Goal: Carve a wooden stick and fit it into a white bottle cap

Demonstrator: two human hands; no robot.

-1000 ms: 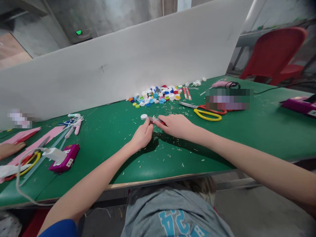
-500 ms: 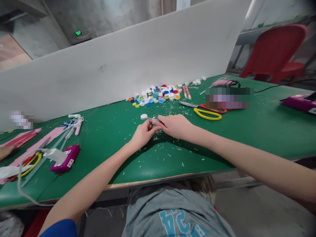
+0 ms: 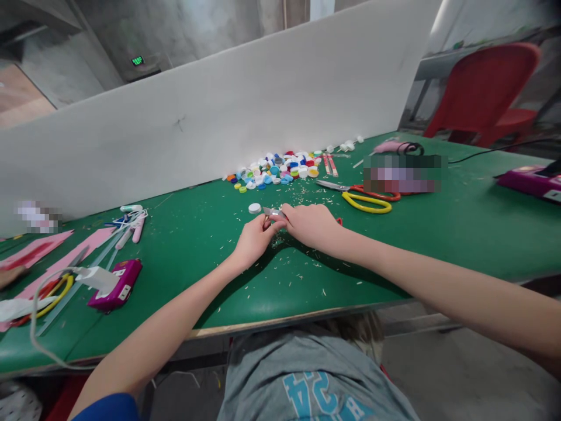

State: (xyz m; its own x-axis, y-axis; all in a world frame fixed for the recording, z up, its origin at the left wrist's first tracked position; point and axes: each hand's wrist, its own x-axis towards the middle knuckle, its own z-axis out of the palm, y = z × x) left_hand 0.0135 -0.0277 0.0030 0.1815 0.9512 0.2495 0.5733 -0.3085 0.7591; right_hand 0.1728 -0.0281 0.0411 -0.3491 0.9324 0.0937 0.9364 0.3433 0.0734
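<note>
My right hand [image 3: 313, 225] is closed around a knife [image 3: 275, 214]. Its silver blade points left, and a bit of red shows past the back of my hand. Close beside it, my left hand [image 3: 253, 238] is closed in a pinch, with the thumb up against the blade's near side. Whatever sits between those fingers is hidden. A white bottle cap [image 3: 255, 208] lies on the table just beyond my left fingertips. Pale thin shavings [image 3: 324, 290] are scattered under and around both hands.
Many colourful bottle caps [image 3: 275, 170] are heaped against the white partition [image 3: 210, 111]. Scissors [image 3: 368, 202] with yellow and red handles lie to the right, near a pink glue gun [image 3: 392, 147]. A purple power strip [image 3: 118, 286] stands left. Another person's hand [image 3: 12, 276] rests far left.
The knife blade has shifted slightly and its red end now shows behind my right hand. My left hand stays almost in place. The view has moved a little.
</note>
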